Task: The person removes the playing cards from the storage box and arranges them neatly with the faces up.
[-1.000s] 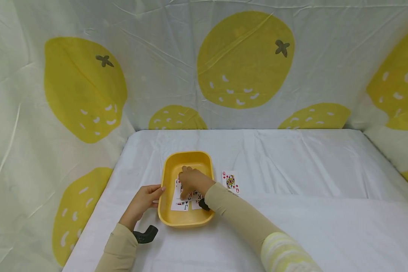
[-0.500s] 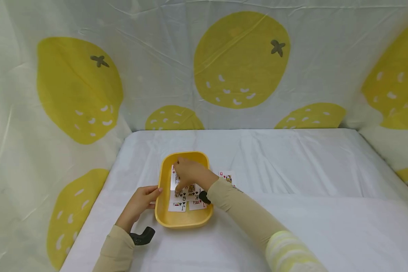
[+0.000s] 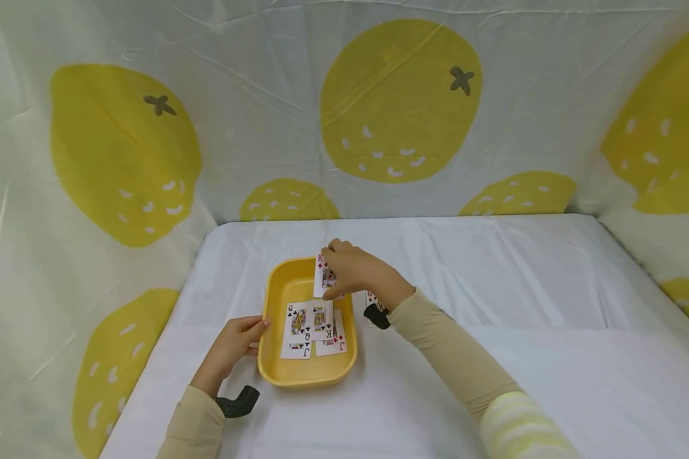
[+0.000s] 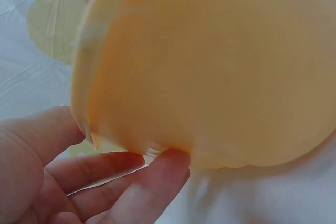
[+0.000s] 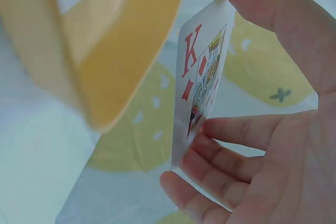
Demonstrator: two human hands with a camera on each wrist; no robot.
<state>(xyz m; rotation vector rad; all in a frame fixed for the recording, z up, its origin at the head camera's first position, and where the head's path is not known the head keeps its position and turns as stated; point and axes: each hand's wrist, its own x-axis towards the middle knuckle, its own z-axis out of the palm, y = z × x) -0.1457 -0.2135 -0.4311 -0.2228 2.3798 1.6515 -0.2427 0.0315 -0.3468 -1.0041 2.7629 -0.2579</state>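
Lemon-printed white cloth (image 3: pixel 252 115) is hanging behind and beside a white-covered table (image 3: pixel 494 274). A yellow tray (image 3: pixel 307 377) is resting on the table, left of its middle.

Left hand (image 3: pixel 235 344): I am pinching the tray's left rim, thumb at the edge, fingertips pressing against the outside; the left wrist view is showing this grip close up.

Right hand (image 3: pixel 353 271): I am holding the king of diamonds (image 3: pixel 324 278) by its edges, thumb on one side, fingers on the opposite side. These fingers are curving slightly apart from one another. In the head view the card is showing above the tray's far right part, apart from the other cards.

Tray contents: the queen of clubs (image 3: pixel 296 320) and the king of clubs (image 3: pixel 320 319) are lying face up side by side. They are partly covering a black-suited jack (image 3: pixel 296 351) and the jack of diamonds (image 3: pixel 334 345) nearer me.

Outside the tray, just right of it, a red-suited card (image 3: pixel 370 298) is lying mostly hidden by my right hand; I cannot tell its rank. Beige sleeves (image 3: pixel 453 350) are covering both forearms.
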